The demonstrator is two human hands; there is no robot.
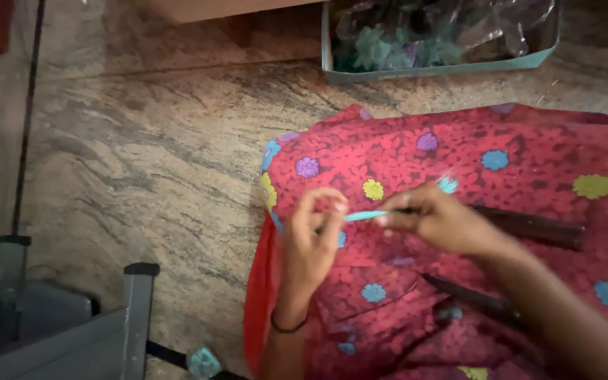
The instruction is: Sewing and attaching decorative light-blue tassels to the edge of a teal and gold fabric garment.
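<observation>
My left hand [312, 243] and my right hand [436, 217] meet over my lap, which is covered in red cloth with coloured flowers [501, 148]. Between their fingertips they pinch a thin turquoise strip [366, 215], each hand on one end. A small turquoise piece [448, 184] shows just above my right hand. A dark band circles my left wrist. Two dark brown sticks lie on the cloth, one [536, 226] behind my right hand and one [473, 299] under my right forearm.
A shallow teal tray [431, 70] with crinkled plastic and teal and purple flower pieces sits at the top on the mottled stone floor [149, 155]. Grey metal legs [135, 309] stand at the lower left. A turquoise bit [204, 362] lies by the bottom edge.
</observation>
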